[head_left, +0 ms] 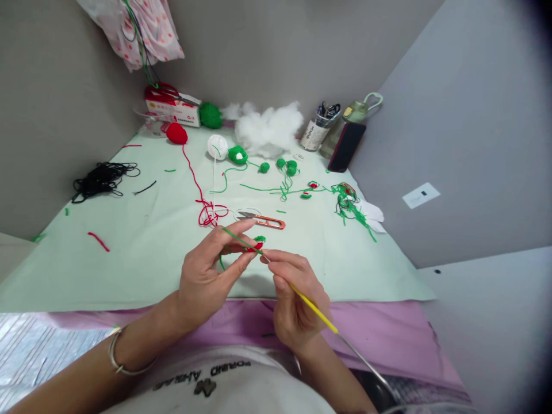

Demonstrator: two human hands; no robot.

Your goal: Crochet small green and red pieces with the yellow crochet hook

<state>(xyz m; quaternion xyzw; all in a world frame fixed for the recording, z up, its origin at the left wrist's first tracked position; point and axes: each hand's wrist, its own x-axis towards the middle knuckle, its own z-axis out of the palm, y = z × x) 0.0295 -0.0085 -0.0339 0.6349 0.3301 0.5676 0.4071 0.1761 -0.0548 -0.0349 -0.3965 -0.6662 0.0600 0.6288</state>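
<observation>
My left hand [211, 270] pinches a small red and green crochet piece [259, 243], with green yarn [235, 237] running over its fingers. My right hand [293, 299] is closed around a crochet hook with a yellow grip [314, 310]; the hook's tip meets the piece. Both hands hover above the near edge of the pale green mat [142, 253]. Orange thread snips [267, 220] lie on the mat just beyond my fingers, beside a loose tangle of red yarn [209, 214].
Farther back lie a red yarn ball [176, 133], a white ball [217, 146], green crochet bits [287, 167], white stuffing [269, 129], a pen cup [317, 131], a bottle [351, 115] and a dark phone [346, 146]. Black yarn [103, 177] sits left. Grey walls enclose the desk.
</observation>
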